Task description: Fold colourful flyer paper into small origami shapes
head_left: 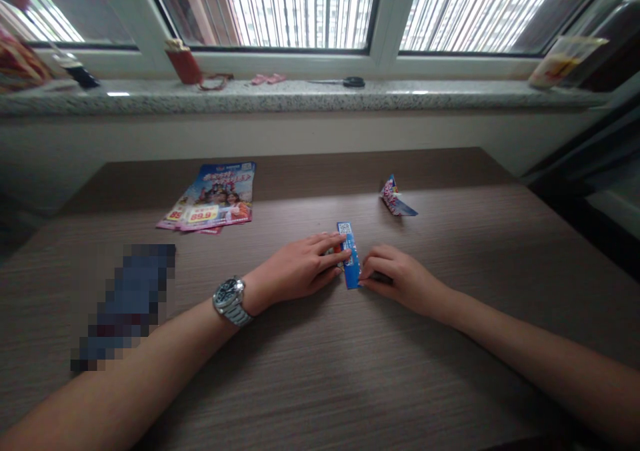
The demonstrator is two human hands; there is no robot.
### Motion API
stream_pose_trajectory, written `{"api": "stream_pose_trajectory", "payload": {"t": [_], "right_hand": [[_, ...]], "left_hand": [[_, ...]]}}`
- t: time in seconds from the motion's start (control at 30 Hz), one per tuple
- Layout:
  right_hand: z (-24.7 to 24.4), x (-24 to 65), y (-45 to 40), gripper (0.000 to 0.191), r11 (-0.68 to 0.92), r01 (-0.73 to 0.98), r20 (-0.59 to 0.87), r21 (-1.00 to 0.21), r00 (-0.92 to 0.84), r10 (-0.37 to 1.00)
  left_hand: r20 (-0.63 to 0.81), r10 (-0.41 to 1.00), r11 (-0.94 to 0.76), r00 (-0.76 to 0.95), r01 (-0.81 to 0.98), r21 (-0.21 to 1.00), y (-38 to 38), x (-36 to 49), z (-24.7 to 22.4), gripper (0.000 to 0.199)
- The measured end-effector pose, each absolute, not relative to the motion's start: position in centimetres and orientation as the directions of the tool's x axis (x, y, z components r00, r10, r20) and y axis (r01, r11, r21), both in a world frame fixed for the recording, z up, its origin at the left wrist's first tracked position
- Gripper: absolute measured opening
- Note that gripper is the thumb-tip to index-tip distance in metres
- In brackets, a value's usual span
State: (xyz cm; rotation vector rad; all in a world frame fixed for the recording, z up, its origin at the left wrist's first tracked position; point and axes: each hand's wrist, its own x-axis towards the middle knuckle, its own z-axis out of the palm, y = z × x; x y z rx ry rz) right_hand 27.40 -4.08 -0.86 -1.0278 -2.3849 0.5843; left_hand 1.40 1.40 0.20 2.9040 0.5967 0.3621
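Observation:
A narrow folded strip of printed paper [353,272], mostly blue with a QR code at its far end, lies on the table in front of me. My left hand [313,262], with a metal watch [231,300] on its wrist, rests with fingers stretched out over the strip's left side. At the near right corner of the paper, my right hand [393,274] has its thumb and fingers drawn together in a pinch. Its fingertips touch the paper's edge. Part of the strip is hidden under the left fingers.
Beyond my right hand stands a folded paper piece [396,197]. Several printed flyers [220,197] lie stacked at the back left. A pixelated dark object [133,297] is beside my left forearm. Scissors [350,82], a red case [184,63] and a plastic cup [563,64] sit on the windowsill.

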Motion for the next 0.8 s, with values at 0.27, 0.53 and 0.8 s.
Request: {"api": "stream_pose_trajectory", "payload": {"t": [0.27,0.53,0.8], "right_hand": [[-0.3,27.6,-3.1,0.003,0.61,0.519,0.268,-0.599,-0.587,0.764],[-0.4,28.0,0.0,0.015,0.626,0.585,0.412,-0.515,-0.471,0.78],[-2.0,27.8,0.6,0.033,0.671,0.555,0.424,-0.492,-0.52,0.741]], "left_hand": [[0.205,0.402,-0.91,0.892,0.365,0.198,1.5,1.3,0.1,0.04],[0.2,0.389,-0.916,0.9,0.353,0.193,1.5,1.4,0.3,0.041],[0.245,0.393,-0.915,0.886,0.35,0.203,1.4,1.2,0.2,0.04]]}}
